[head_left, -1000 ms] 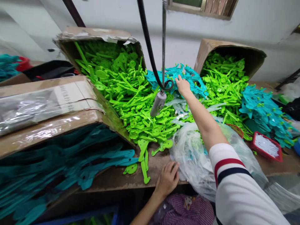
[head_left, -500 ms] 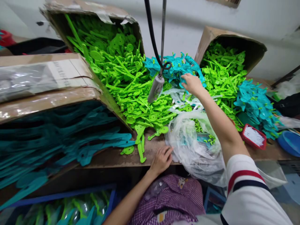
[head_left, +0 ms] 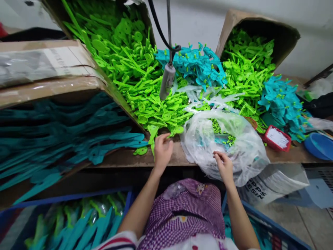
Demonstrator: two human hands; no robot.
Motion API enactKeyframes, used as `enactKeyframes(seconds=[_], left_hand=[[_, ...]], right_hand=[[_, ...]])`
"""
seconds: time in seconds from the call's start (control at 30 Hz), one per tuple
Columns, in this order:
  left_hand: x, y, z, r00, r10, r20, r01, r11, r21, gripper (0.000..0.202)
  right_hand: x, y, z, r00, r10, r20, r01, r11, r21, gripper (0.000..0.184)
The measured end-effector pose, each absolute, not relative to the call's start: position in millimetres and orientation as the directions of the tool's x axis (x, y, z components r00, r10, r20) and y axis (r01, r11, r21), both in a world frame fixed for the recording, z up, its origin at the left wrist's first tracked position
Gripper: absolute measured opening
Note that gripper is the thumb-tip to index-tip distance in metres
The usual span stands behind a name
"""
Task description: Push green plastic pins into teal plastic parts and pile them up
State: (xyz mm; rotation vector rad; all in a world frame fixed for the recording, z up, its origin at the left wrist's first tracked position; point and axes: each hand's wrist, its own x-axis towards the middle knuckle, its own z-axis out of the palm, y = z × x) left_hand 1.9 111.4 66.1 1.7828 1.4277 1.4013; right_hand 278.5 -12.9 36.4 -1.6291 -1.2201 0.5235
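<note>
— While the left hand (head_left: pixel 162 151) sits at the front edge of the desk (head_left: pixel 122 160), what does it hold?

— One green piece (head_left: pixel 153 135). It looks like a flat strip with a round disc at one end. The fingers (head_left: pixel 168 139) are curled shut on it, right where the heap (head_left: pixel 145 90) thins out at the desk edge.

— And the right hand (head_left: pixel 224 167)?

— On the near side of the bag (head_left: pixel 244 156), with its fingers bent against the film. I cannot tell whether they pinch it or only rest there.

— How far along does the work look?

— Early, I'd judge. One piece is in hand, and the heap behind it is thick and tangled (a tipped box (head_left: pixel 260 22) at the right pours out more of the same). Nearly all of it looks untouched.

— Anything in the bag?

— Small green bits (head_left: pixel 223 139) show through the film, with something teal beside them. The plastic is too crumpled to say more.

— What else is about?

— Teal pieces (head_left: pixel 192 64) are piled at the back between the green. A tool (head_left: pixel 166 81) hangs on a cable above the heap. A red tray (head_left: pixel 277 138) holding something white stands just right of the bag.
</note>
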Motion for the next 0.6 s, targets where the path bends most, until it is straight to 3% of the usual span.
enactKeyframes(seconds=[0.13, 0.23, 0.33, 0.43, 0.5, 0.6], left_hand=[[88.4, 129.3, 84.7, 0.008, 0.881, 0.473, 0.213, -0.464, 0.860, 0.032], [127.6, 118.2, 81.7, 0.105, 0.873, 0.476, 0.154, -0.488, 0.859, 0.033], [141.3, 90.1, 58.4, 0.269, 0.841, 0.470, 0.203, -0.526, 0.826, 0.032], [144.7, 60.2, 30.9, 0.429, 0.756, 0.493, 0.262, -0.627, 0.733, 0.034], [149.1, 45.2, 18.0, 0.487, 0.697, 0.525, 0.280, -0.695, 0.663, 0.039], [160.1, 27.9, 7.8, 0.525, 0.597, 0.607, 0.238, -0.788, 0.568, 0.047]], right_hand=[[265.8, -40.4, 30.7, 0.502, 0.805, 0.317, 0.533, 0.001, -0.846, 0.027], [275.4, -87.8, 4.1, 0.716, 0.659, 0.232, 0.403, -0.119, -0.907, 0.032], [290.8, -157.9, -40.9, 0.911, 0.409, 0.057, 0.170, -0.245, -0.954, 0.042], [294.5, -244.0, -91.2, 0.990, 0.091, -0.109, -0.076, -0.316, -0.946, 0.051], [281.8, -302.6, -121.0, 0.981, -0.050, -0.189, -0.190, -0.461, -0.867, 0.052], [236.1, -369.1, -154.7, 0.951, -0.149, -0.271, -0.297, -0.683, -0.667, 0.049]])
